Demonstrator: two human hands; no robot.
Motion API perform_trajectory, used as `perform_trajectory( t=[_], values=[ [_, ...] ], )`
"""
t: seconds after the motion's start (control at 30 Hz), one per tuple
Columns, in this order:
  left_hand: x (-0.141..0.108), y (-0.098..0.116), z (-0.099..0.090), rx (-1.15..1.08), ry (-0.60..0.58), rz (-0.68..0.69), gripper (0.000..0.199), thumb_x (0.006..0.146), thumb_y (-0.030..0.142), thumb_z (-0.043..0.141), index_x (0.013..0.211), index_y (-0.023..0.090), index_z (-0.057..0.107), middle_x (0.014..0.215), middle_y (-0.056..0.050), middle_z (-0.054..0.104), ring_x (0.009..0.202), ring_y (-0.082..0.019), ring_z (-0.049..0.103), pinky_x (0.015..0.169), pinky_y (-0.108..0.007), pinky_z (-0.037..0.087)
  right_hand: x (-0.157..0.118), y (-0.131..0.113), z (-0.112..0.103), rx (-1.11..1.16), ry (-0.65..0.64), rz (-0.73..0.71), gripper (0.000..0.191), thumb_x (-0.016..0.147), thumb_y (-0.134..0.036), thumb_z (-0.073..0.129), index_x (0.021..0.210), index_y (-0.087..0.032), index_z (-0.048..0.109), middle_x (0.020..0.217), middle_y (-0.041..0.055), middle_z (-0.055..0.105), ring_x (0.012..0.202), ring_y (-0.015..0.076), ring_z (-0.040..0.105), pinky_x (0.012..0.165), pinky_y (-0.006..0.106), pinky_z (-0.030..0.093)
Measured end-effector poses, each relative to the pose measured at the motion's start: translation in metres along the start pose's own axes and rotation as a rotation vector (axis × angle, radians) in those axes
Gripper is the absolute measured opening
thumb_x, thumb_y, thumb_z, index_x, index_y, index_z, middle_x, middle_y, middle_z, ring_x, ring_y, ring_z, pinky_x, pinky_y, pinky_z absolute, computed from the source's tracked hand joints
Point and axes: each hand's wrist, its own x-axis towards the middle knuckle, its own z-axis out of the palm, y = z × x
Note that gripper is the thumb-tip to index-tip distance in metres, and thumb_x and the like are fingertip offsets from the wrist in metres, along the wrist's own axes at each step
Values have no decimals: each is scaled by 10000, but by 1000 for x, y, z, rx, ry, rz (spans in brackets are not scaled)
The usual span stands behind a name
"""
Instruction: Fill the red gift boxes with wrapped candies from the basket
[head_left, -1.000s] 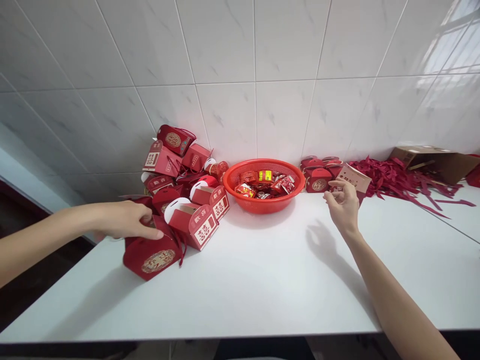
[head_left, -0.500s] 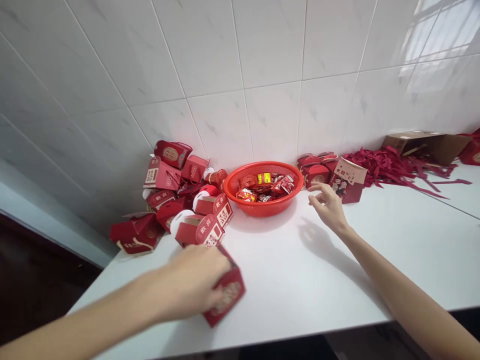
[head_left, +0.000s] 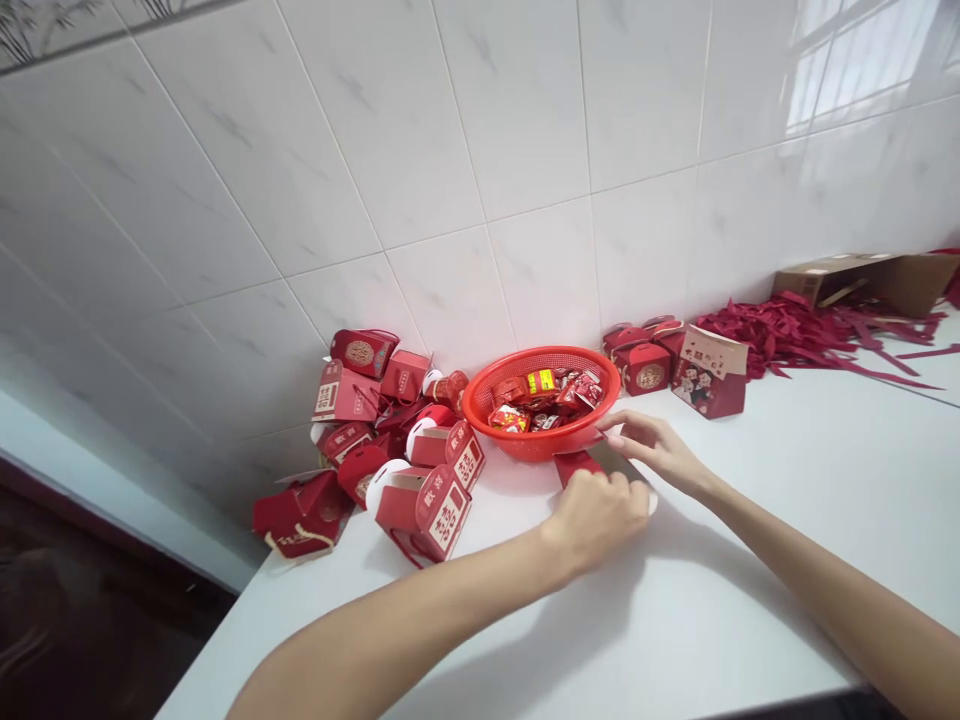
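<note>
My left hand (head_left: 600, 520) is closed around a small red gift box (head_left: 576, 465), holding it just in front of the red plastic basket (head_left: 540, 446). The hand covers much of the box, and a pale flap edge shows at its right. Fingers and thumb of my right hand (head_left: 656, 452) come together on the upper edge of the same box. Wrapped sweets (head_left: 541, 382) in red and yellow packets lie inside the basket.
Left of the basket, several red gift boxes (head_left: 424, 510) are piled by the tiled wall. More boxes (head_left: 646, 368) and a box with a cartoon couple (head_left: 709, 375) stand to the right. Beyond are dark red ribbon strips (head_left: 787, 330) and an open cardboard box (head_left: 855, 280).
My left hand has carried the red box from the front left to the basket's front right. My right hand has met it, its fingers now on the box's edge. The view has shifted slightly.
</note>
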Motion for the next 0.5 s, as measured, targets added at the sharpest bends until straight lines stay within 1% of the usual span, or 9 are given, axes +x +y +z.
perform_trajectory(
  t=[0.07, 0.13, 0.17, 0.23, 0.33, 0.37, 0.43, 0.5],
  values=[
    [16, -3, 0, -14, 30, -12, 215, 943, 65, 481, 1030, 64, 678, 899, -181, 742, 807, -275, 753, 610, -338, 586, 1, 4, -2, -31, 1, -1, 391, 819, -559, 708, 958, -194, 700, 803, 45, 692, 608, 161, 566, 537, 282, 467],
    [29, -6, -2, -31, 41, 5, 216, 934, 102, 517, 1066, 74, 686, 976, -191, 749, 909, -287, 746, 678, -350, 590, 3, 7, -6, -32, 21, 0, 383, 802, -551, 718, 943, -196, 694, 814, 47, 698, 590, 159, 559, 523, 284, 460],
    [34, -7, -3, -42, 41, 8, 213, 934, 134, 536, 1069, 80, 690, 992, -188, 751, 926, -286, 742, 691, -348, 586, 4, 9, -9, -23, 39, 2, 373, 802, -544, 713, 934, -197, 689, 835, 50, 701, 593, 160, 565, 526, 287, 465],
    [39, -10, -7, -59, 37, -3, 244, 955, 249, 550, 1056, 84, 698, 980, -177, 755, 893, -283, 742, 677, -349, 578, 5, 11, -14, -4, 83, 7, 333, 815, -515, 692, 914, -198, 672, 875, 55, 699, 637, 172, 592, 554, 293, 486],
    [33, -15, -11, -147, 22, -92, 470, 988, 504, 493, 1030, 90, 713, 949, -161, 754, 856, -290, 740, 678, -357, 561, 6, 12, -21, -8, 176, -8, 234, 808, -426, 682, 831, -199, 633, 864, 45, 674, 723, 183, 612, 608, 290, 508],
    [28, -17, -12, -194, 22, -134, 522, 993, 552, 457, 1018, 102, 721, 951, -150, 753, 872, -290, 737, 694, -354, 553, 6, 12, -22, -8, 200, -15, 204, 793, -392, 684, 810, -199, 619, 858, 40, 663, 732, 179, 609, 614, 285, 508],
    [17, -24, -12, -278, 37, -223, 534, 1021, 544, 394, 983, 133, 734, 957, -124, 747, 897, -275, 729, 712, -333, 530, 6, 13, -22, 16, 202, -8, 174, 754, -336, 688, 813, -198, 599, 873, 33, 647, 690, 155, 594, 583, 272, 496],
    [5, -31, -10, -320, 65, -302, 486, 1043, 469, 380, 944, 156, 739, 947, -100, 737, 874, -245, 718, 702, -309, 505, 6, 14, -18, 68, 145, 30, 199, 730, -311, 693, 854, -196, 588, 861, 26, 638, 609, 128, 567, 532, 265, 475]
  ],
)
